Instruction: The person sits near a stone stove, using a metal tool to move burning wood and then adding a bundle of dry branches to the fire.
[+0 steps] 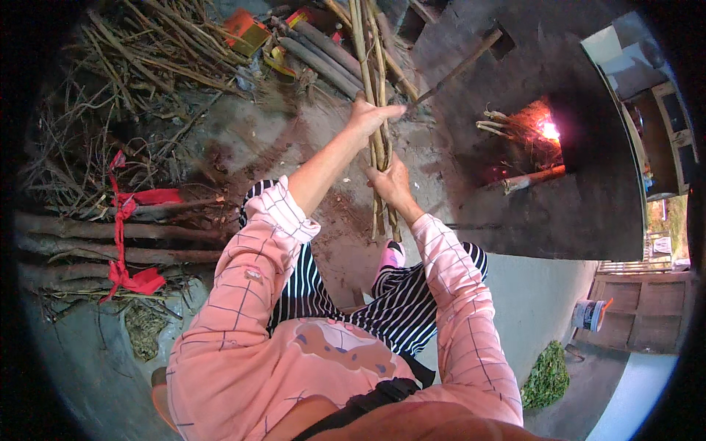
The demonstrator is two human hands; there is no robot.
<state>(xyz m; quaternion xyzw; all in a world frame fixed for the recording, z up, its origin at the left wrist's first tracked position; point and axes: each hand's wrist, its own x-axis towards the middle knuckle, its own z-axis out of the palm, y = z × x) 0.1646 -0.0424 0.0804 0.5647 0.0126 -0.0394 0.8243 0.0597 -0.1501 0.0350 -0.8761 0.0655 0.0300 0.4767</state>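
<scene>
A small bundle of long, thin sticks (380, 70) runs nearly up and down the head view, in front of my knees. My left hand (368, 120) is closed around its middle, thumb stretched across to the right. Just below, my right hand (393, 181) grips the same sticks, its fingers wrapped round them. The lower stick ends hang close to my pink shoe (392, 255). To the right, a fire (547, 130) burns in the opening of a dark stove (588, 202), with twigs and a thicker log poking out of it.
A heap of branches (132, 51) lies at the far left. Nearer stand thick logs (169, 256) with a red cloth strip (120, 228) tied on. More logs (316, 55) lie beyond my hands. Green leaves (546, 376) and a white bucket (587, 315) are at the right.
</scene>
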